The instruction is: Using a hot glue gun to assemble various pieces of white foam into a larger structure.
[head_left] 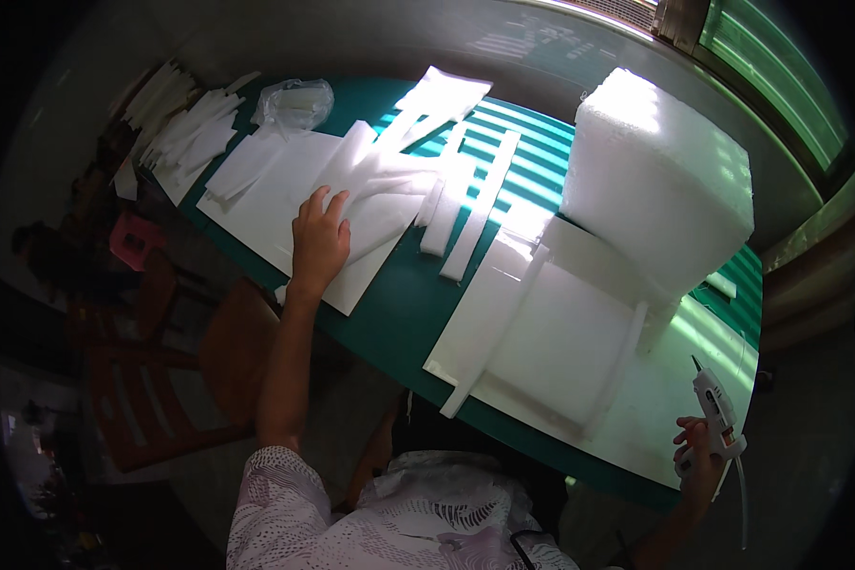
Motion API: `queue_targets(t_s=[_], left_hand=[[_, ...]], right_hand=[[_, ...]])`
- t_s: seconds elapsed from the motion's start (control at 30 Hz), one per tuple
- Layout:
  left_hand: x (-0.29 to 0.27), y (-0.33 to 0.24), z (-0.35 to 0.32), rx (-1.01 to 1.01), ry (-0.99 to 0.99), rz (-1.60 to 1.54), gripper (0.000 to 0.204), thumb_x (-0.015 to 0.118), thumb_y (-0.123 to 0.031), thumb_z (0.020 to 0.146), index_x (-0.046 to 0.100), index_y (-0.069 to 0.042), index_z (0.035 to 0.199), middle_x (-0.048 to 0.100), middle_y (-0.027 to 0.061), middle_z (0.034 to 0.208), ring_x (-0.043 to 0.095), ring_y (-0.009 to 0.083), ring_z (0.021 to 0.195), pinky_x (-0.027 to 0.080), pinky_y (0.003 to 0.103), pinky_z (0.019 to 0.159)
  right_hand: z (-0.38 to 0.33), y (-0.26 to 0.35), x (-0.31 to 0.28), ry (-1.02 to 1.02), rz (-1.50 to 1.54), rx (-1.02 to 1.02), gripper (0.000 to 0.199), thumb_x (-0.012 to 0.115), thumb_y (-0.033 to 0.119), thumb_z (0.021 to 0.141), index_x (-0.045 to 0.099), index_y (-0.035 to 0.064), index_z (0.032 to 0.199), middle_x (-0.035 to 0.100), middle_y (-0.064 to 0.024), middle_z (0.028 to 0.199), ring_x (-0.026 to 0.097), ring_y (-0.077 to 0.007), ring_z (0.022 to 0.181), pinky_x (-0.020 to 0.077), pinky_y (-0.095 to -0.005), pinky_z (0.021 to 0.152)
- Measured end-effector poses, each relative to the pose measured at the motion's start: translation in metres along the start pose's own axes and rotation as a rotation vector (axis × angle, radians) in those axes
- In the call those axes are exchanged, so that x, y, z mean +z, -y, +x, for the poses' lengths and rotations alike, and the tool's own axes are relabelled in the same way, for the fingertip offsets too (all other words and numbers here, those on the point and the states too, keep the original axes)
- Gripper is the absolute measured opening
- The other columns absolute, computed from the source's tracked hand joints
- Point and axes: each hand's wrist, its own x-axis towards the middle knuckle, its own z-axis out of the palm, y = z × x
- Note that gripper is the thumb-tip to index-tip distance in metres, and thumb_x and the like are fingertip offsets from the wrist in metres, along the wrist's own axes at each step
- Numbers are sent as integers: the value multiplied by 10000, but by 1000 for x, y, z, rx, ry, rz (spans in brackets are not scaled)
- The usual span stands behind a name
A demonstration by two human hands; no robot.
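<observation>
My right hand [698,458], at the table's right front corner, grips a white hot glue gun [716,407] with its nozzle pointing up and away. A glue stick trails from its lower end. On the left, my left hand [320,237] rests over white foam pieces [363,180], its fingers apart and slightly bent. Before me a square white foam sheet [562,342] lies on a white board [465,328]. One foam strip [497,332] runs along the sheet's left side, and another strip [619,370] along its right.
A large white foam block [660,180] stands at the back right of the green table [389,328]. Several loose strips [483,204] lie mid-table. A clear plastic bag [294,103] and stacked strips [195,133] sit at the far left. Wooden chairs [166,404] stand left of the table.
</observation>
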Motion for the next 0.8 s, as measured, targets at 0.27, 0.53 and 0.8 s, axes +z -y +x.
queue_targets(t_s=[0.27,0.53,0.8], left_hand=[[22,-94,15,62,253,-418,305,652,-158,861,610,-10,1125,646,194,963,631,380,893,500,430,828],[36,-87,30,-48,367,-416,502,716,-155,802,543,-2,1247,645,230,972,629,397,924,492,434,858],[4,-44,32,-155,505,-430,606,752,-130,758,516,25,1295,582,167,1057,617,300,912,513,390,842]], right_hand=[[-2,6,0,7,-12,61,289,660,309,908,643,21,922,677,-87,924,588,-76,676,420,-213,482],[-9,0,-3,-12,10,19,279,664,305,907,638,27,919,687,-98,930,596,-89,681,443,-230,502],[-3,1,0,-14,22,31,254,659,272,908,642,21,942,694,-101,934,607,-97,693,446,-227,514]])
